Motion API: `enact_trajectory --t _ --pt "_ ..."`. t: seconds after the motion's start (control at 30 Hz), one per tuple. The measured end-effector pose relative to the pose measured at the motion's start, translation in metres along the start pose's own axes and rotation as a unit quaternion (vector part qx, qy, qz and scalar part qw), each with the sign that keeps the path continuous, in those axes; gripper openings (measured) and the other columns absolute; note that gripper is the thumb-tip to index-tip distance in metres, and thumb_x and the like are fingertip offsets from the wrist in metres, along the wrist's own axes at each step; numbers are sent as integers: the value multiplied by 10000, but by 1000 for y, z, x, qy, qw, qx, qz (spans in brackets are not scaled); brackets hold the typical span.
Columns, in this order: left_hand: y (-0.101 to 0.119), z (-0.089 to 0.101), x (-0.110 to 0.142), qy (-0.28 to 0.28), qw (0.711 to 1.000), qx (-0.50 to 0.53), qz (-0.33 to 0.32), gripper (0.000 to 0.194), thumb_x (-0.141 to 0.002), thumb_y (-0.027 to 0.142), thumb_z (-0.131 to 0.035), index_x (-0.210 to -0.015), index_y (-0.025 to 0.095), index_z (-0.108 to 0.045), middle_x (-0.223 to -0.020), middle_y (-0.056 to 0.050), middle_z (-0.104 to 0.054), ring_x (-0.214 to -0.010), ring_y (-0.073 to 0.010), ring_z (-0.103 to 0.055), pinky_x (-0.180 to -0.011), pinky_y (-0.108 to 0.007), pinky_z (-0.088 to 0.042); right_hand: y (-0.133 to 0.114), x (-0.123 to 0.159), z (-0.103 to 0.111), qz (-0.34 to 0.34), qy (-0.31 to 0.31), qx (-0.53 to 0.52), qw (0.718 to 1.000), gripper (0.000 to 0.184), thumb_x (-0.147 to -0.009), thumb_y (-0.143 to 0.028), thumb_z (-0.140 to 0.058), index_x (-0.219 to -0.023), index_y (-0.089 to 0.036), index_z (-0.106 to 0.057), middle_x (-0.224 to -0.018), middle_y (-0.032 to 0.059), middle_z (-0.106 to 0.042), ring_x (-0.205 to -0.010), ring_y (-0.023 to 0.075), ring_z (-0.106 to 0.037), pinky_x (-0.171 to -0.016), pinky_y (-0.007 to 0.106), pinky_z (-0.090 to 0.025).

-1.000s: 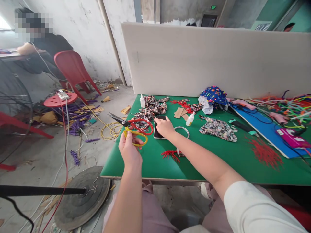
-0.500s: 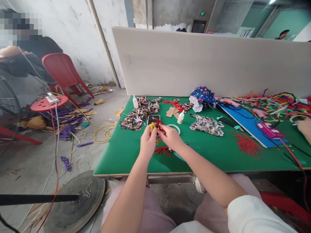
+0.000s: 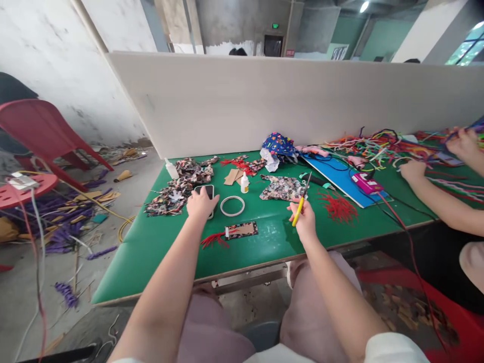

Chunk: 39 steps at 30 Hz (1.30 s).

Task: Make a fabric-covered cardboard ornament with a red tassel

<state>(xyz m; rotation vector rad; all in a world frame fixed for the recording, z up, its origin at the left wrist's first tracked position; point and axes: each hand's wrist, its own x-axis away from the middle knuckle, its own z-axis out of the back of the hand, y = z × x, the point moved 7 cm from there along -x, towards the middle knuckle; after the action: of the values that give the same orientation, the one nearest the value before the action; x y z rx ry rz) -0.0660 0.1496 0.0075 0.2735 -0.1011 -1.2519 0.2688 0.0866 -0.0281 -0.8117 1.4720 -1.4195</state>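
On the table [image 3: 162, 267] lies cloth [image 3: 280, 188], and in front of it the right hand [image 3: 305, 222] has its fingers wrapped around scissors [image 3: 298, 210]. A tasselled strip [image 3: 243, 230] lies nearer the edge. Beyond it, the left hand [image 3: 200, 206] partly covers the phone [image 3: 209, 190], whether gripping I cannot tell, with a ring [image 3: 244, 206] and bottle [image 3: 245, 184] to the right.

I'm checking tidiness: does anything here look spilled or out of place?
Yes: purple bristly pieces and brown scraps litter the grey concrete floor left of the green table, apparently dropped. On it, loose red threads lie strewn near the flat blue board.
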Motion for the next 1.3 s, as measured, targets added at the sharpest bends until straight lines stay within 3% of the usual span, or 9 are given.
enact_trajectory --t 0.27,0.33,0.43,0.6,0.8,1.07,1.17,1.2,1.3 --pt "-4 -24 -34 -54 994 -79 61 715 -717 489 -463 -1316 132 -304 -1158 -252 -507 -1092 -407 -457 -795 -447 -405 -12 -31 13 14 5 61 998 357 -803 -458 -437 -1027 -181 -470 -776 7 -606 -467 86 -520 -433 213 -424" --pt "-4 -23 -37 -64 992 -89 64 792 -695 524 -476 -1346 135 -250 -1179 -252 -496 -1103 -413 -450 -793 -449 -409 -20 -50 3 56 -54 232 970 285 -839 -388 -391 -1038 -199 -466 -791 8 -616 -565 115 -574 -519 235 -449" --pt "-6 -22 -40 -75 990 -100 68 877 -678 550 -483 -1375 115 -178 -1179 -262 -500 -1101 -424 -457 -791 -454 -414 -17 -71 -8 78 -99 309 943 179 -745 -261 -558 -913 -211 -525 -846 26 -630 -771 173 -599 -667 272 -438" --pt "-9 -25 -44 -91 988 -110 56 948 -659 549 -509 -1396 100 -117 -1158 -244 -539 -1077 -395 -501 -804 -429 -425 5 -74 -24 82 -145 400 901 168 -699 -160 -599 -849 -182 -527 -925 74 -614 -849 207 -571 -691 290 -401" --pt "-10 -26 -45 -86 988 -113 55 958 -656 535 -515 -1397 74 -120 -1169 -244 -541 -1070 -386 -513 -810 -425 -429 12 -72 -28 92 -170 428 883 162 -745 -114 -508 -886 -192 -525 -937 85 -613 -839 210 -569 -654 279 -375" --pt "0 -11 -27 -36 993 -96 62 893 -696 531 -499 -1391 94 -146 -1303 -248 -407 -1165 -394 -418 -885 -461 -380 4 -76 -17 97 -233 348 903 123 -727 -185 -539 -847 -212 -542 -800 40 -627 -702 184 -563 -607 265 -376" --pt "34 12 8 133 991 -29 -17 598 -796 428 -418 -1317 148 -328 -1254 -164 -473 -1173 -319 -411 -975 -435 -312 0 -81 -6 93 -225 297 923 163 -747 -215 -509 -908 -215 -535 -816 29 -624 -699 169 -562 -626 262 -396" --pt "52 10 22 134 988 -1 -72 506 -815 398 -407 -1264 164 -396 -1190 -135 -523 -1129 -287 -450 -969 -406 -327 0 -83 -3 90 -217 283 930 179 -750 -222 -502 -927 -214 -530 -822 28 -621 -698 168 -561 -630 264 -403" --pt "117 -21 67 -29 957 83 -277 453 -820 424 -448 -1217 204 -433 -1046 -57 -603 -984 -206 -541 -871 -317 -417 -1 -87 1 85 -202 252 943 192 -745 -242 -512 -934 -209 -524 -803 20 -610 -689 166 -555 -630 269 -416"
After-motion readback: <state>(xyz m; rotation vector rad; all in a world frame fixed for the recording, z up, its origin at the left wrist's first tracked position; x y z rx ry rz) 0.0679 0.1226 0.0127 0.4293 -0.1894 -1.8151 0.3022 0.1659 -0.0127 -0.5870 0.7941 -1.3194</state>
